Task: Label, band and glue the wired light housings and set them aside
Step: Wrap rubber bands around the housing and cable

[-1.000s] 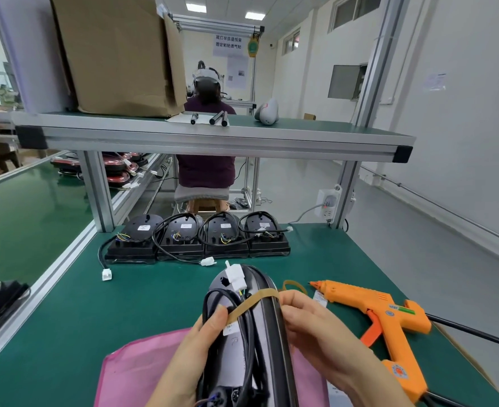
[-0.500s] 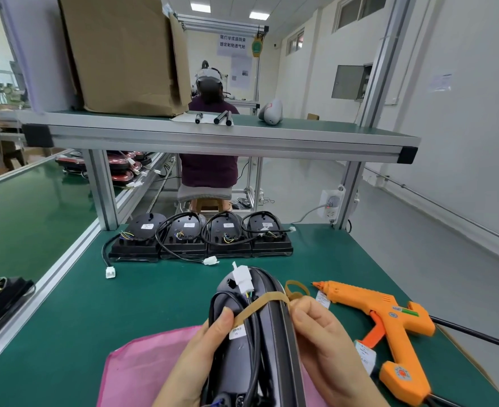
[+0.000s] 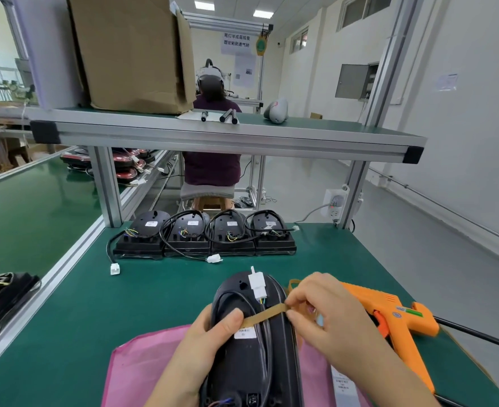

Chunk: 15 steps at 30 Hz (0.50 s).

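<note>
A black light housing (image 3: 251, 362) stands on edge at the front of the green table, over a pink cloth (image 3: 142, 368). Its black cable and white connector (image 3: 257, 284) lie against its back. My left hand (image 3: 207, 348) grips the housing's left side, thumb pressing a tan rubber band (image 3: 267, 313) onto it. My right hand (image 3: 327, 318) pinches the band's other end at the housing's right edge, stretching it across. A white label (image 3: 244, 333) sits below the band.
Several wired black housings (image 3: 204, 233) stand in a row at the back of the table, loose white plugs (image 3: 114, 268) before them. An orange glue gun (image 3: 395, 315) lies to the right. A shelf (image 3: 227, 136) with a cardboard box spans overhead; a person sits beyond.
The housing has tipped so more of its back faces me. My right hand has moved up over its right edge and pulled the band tighter across.
</note>
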### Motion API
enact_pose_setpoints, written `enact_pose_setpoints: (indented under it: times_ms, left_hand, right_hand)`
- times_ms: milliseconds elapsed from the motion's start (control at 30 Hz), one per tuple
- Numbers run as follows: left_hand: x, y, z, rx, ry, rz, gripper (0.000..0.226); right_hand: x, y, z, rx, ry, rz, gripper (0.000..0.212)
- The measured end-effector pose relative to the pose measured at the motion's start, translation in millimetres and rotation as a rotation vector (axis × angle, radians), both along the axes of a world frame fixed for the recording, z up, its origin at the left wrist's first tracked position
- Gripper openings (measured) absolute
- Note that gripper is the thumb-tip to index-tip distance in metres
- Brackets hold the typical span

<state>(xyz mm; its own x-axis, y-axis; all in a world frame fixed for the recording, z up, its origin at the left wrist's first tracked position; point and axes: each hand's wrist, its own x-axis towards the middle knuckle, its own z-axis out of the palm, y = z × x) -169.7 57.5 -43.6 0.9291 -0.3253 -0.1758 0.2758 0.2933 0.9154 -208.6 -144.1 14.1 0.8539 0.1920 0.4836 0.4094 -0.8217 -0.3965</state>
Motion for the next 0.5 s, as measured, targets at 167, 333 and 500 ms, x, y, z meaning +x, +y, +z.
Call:
enact_pose_setpoints:
  times_ms: [167,333,500]
  left_hand:
    - [0.0,-0.2,0.1,0.036,0.02,0.039,0.058]
    - [0.9,3.7,1.8,0.025,0.047,0.06,0.057]
    - [-2.0,-1.5,6.0,0.046,0.009,0.104,0.054]
  right_hand:
    - [0.0,-3.5,10.0,0.04,0.25,0.159,0.019]
    - [-6.7,-9.8,6.5,0.276,0.377,0.222,0.012]
    - [-1.5,-10.7,1.2,0.337,0.509,0.155,0.009]
